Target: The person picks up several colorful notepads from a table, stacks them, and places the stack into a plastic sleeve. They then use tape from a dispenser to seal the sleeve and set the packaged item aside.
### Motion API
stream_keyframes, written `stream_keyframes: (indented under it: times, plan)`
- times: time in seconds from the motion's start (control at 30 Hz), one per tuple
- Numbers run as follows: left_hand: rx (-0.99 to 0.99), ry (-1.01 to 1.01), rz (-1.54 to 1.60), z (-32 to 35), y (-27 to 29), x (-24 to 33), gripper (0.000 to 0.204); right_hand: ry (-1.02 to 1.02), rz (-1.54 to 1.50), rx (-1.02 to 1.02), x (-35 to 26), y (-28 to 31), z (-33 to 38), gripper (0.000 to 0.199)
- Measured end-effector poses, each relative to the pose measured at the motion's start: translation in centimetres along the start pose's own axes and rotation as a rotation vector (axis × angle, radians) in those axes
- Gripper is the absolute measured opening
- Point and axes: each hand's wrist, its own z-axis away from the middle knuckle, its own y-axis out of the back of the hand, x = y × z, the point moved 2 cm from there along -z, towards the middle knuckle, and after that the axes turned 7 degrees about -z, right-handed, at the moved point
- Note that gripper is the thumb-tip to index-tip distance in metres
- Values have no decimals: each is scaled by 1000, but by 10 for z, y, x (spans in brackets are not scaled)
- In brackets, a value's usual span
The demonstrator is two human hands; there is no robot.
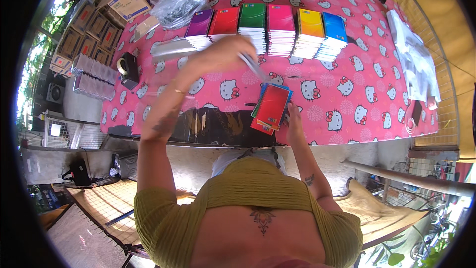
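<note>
My left hand [230, 51] is raised over the near side of the notebook rows, blurred by motion. Its fingers are closed on a thin notebook [255, 68], seen nearly edge-on and smeared. Close to the table's front edge, a small fanned pile of spiral notebooks [273, 105] has a red cover on top, with blue, green and orange edges showing beneath. My right hand [294, 120] grips this pile by its right side; some fingertips are hidden. Behind stand stacks of spiral notebooks in purple [200, 24], red [224, 21], green [253, 16], pink [280, 18], yellow [311, 23] and blue [334, 27].
A pink patterned cloth [342, 114] covers the table. Crumpled clear plastic [179, 1], a tape dispenser [129, 69] and clear-wrapped stacks [94, 79] lie left, near cardboard boxes [87, 37]. White plastic sheeting [414, 59] hangs over the right edge. Black torn material [213, 126] lies in front.
</note>
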Motion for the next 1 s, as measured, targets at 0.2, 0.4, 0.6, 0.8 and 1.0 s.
stream_keyframes:
  times: [0.2,0.4,0.6,0.8,1.0]
  plan:
    - [-66,-270,-465,-45,-157,33,40,-13,-133,65,2,-3,-4,69]
    - [344,475,358,23,-218,1,49,12,153,40,-15,-20,-10,63]
    - [419,866,1010,65,-251,-5,40,63,612,148,23,-50,-42,79]
    - [512,814,1602,104,-243,-14,30,87,626,-74,16,-75,-29,84]
    - [402,817,1673,133,-225,-13,36,384,955,-19,24,-91,-22,87]
